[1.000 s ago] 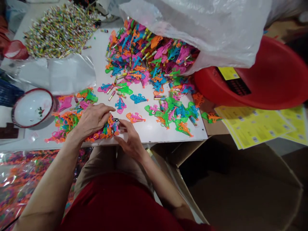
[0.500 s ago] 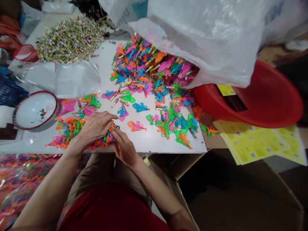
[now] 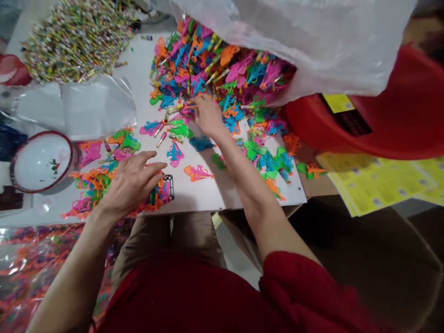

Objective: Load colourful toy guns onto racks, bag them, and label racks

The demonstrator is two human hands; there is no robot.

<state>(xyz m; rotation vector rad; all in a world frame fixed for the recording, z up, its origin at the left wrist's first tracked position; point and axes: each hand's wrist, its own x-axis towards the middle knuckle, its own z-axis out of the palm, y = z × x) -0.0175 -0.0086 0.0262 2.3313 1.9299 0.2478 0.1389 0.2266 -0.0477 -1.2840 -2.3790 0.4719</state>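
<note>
Head view, the only view.

- Bench (image 3: 194, 196): white top. The big heap (image 3: 222, 69) of plastic toys (pink, orange, green, blue) spills from the mouth of a clear bag (image 3: 294, 37). All places below are given from this heap.
- Right hand (image 3: 208, 118): arm stretched out, hand at the near edge of the heap and touching the toys there. Seen from the back, fingers (image 3: 197, 105) curled down among the toys. Cannot tell whether they grasp one.
- Left hand (image 3: 130, 182): well apart from the heap, near-left of it at the front edge of the bench. Palm down on a small pile (image 3: 88, 180) of the same toys, mostly orange and pink. Fingers spread and released, lying on the pile and clenched on nothing.
- Small black frame (image 3: 169, 185): at the pile's end nearest the heap, just beside the left fingertips.
- Single orange toy (image 3: 197, 172): lies alone on bare bench between the heap and the bench's front edge.
- Bowl (image 3: 34, 159): white with a dark red rim, far left of the heap, beyond the small pile.
- Mound of thin printed sticks (image 3: 76, 37): left of the heap, at the back of the bench.
- Clear plastic sheets (image 3: 79, 106): left of the heap, nearer than the sticks.
- Red tub (image 3: 398, 115): right of the heap, partly under the bag.
- Yellow sheets (image 3: 381, 182): near-right of the heap, in front of the tub.
</note>
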